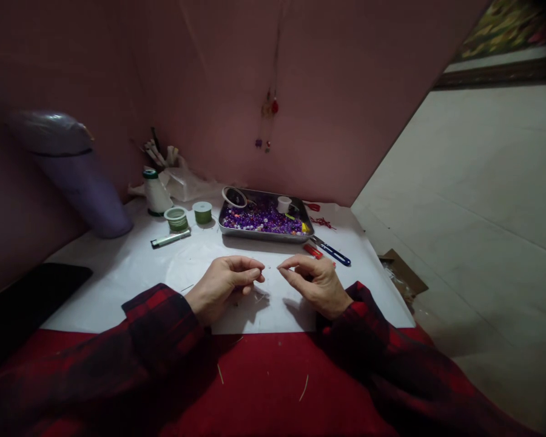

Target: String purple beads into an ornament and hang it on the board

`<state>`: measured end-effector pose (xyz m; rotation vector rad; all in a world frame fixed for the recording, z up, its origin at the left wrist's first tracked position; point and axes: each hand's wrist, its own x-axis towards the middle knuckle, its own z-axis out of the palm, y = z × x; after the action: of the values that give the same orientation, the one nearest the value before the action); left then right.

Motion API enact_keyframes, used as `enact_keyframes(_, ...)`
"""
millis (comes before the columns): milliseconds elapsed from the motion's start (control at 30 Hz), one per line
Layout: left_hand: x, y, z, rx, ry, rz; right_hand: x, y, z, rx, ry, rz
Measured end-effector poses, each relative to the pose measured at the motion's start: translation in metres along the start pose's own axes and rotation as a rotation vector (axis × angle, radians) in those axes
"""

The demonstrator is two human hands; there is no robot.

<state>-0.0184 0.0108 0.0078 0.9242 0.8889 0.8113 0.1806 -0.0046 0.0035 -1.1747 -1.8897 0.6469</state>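
Note:
My left hand point(225, 285) and my right hand point(313, 280) hover close together over a white sheet point(131, 267), both in red plaid sleeves. Each hand pinches its thumb and fingertips, a small gap between the two pinches. A fine thread or tiny bead may run between them, but it is too small to make out. Behind the hands stands a metal tray point(264, 235) filled with purple and mixed beads, with a small white cup point(284, 204) and a round lid point(234, 196) in it.
Two green thread spools point(177, 218) point(202, 212), a lighter point(170, 238), a white spool point(156, 192), blue-handled snips point(333, 251) and a red tool point(313, 250) lie about the tray. A purple cylinder point(79, 176) stands left. Red cloth point(264, 382) covers the near edge. Beaded strings point(269, 121) hang on the pink wall.

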Motion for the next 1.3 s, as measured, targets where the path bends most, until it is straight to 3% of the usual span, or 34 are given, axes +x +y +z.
enact_keyframes(200, -0.001, 0.001, 0.002, -0.017, 0.044, -0.011, 0.002, -0.002, 0.002, 0.030, -0.127, 0.034)
enact_keyframes(333, -0.002, 0.003, 0.004, -0.024, 0.049, -0.018, 0.003, -0.002, 0.007, 0.161, -0.178, 0.138)
enact_keyframes(567, -0.002, 0.002, 0.003, -0.016, 0.041, -0.016, 0.002, -0.002, 0.008, 0.131, -0.089, 0.128)
enact_keyframes(733, -0.001, 0.001, 0.002, -0.021, 0.040, -0.034, 0.001, -0.007, 0.010, 0.268, -0.080, 0.178)
enact_keyframes(1000, -0.001, 0.002, 0.002, -0.031, 0.022, -0.051, -0.005, -0.011, 0.011, -0.113, 0.018, -0.096)
enact_keyframes(1300, -0.001, 0.000, 0.003, -0.043, 0.021, -0.047, -0.006, -0.011, 0.012, -0.093, -0.014, -0.084)
